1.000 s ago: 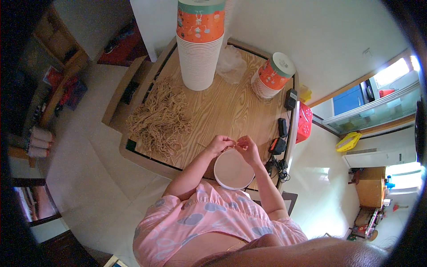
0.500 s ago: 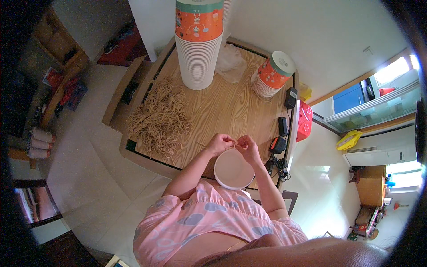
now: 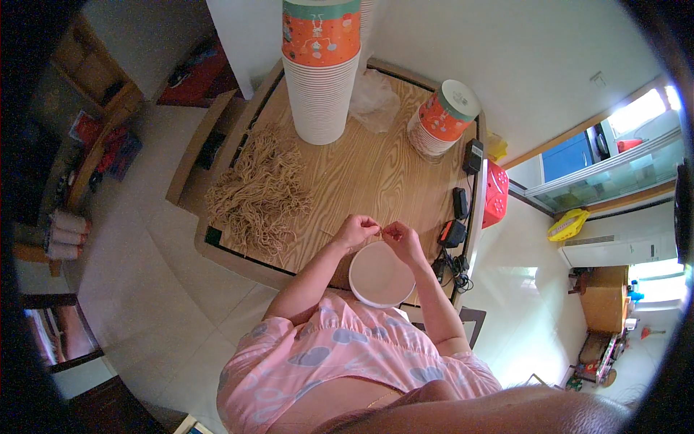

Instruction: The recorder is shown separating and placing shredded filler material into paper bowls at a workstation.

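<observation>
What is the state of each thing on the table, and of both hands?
Left hand: fingers pinched, above the white cup's rim.
Right hand: fingers pinched, facing the left hand.
White cup: upright, open, inside looks empty.
Tall cup stack: upright, nested.
Short cup stack: tilted, top one closed by a white lid.
Tan string pile: loose, tangled.
Clear plastic bag: crumpled.

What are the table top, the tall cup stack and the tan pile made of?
Table top: wood or wood-look laminate, visible grain, slight sheen. Tall cup stack: likely paper, matte white ribbed rims, printed orange band. Tan pile: thin cord or string, fibrous, matte; exact fibre unclear.
</observation>
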The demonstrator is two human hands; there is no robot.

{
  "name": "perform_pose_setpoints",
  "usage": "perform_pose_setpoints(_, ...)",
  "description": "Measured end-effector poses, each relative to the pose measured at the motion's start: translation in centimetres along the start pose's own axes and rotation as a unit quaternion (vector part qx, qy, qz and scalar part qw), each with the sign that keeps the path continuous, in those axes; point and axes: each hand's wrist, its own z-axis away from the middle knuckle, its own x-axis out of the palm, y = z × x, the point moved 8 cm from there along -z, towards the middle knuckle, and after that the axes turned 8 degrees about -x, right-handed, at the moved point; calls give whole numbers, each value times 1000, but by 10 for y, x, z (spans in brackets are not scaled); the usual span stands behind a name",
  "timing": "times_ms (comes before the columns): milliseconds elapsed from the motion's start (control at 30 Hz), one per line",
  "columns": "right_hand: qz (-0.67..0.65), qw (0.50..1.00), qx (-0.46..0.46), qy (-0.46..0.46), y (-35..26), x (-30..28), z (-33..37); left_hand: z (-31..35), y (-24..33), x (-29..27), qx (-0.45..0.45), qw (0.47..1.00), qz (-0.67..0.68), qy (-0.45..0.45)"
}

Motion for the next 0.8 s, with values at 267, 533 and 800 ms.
perform_pose_setpoints(267, -29, 999, 31, 27, 8, -6, 4, 19, 37, 0, 109, 980, -142, 82)
perform_pose_setpoints(533, -28, 999, 14, 45, 10, -5, 4, 23, 38, 0, 174, 964, -162, 124)
perform_pose_setpoints(800, -12, 999, 9, 35, 0, -7, 4, 33, 59, 2, 173, 926, -282, 182)
